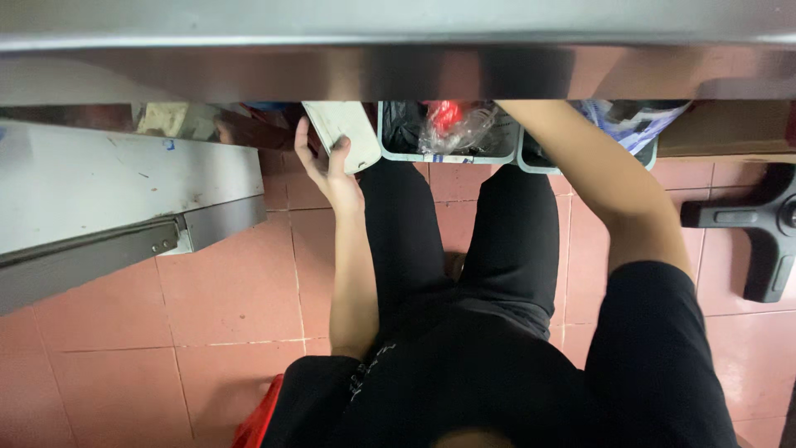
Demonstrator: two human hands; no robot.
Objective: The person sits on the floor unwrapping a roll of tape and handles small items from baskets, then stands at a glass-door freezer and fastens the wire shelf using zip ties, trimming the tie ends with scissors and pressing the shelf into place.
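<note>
Your left hand clamps the white lid by its lower edge, tilted clear of the bin just beside it. Right hand is hidden under the steel counter; grip unknown.

Left hand clasped — right hidden
</note>
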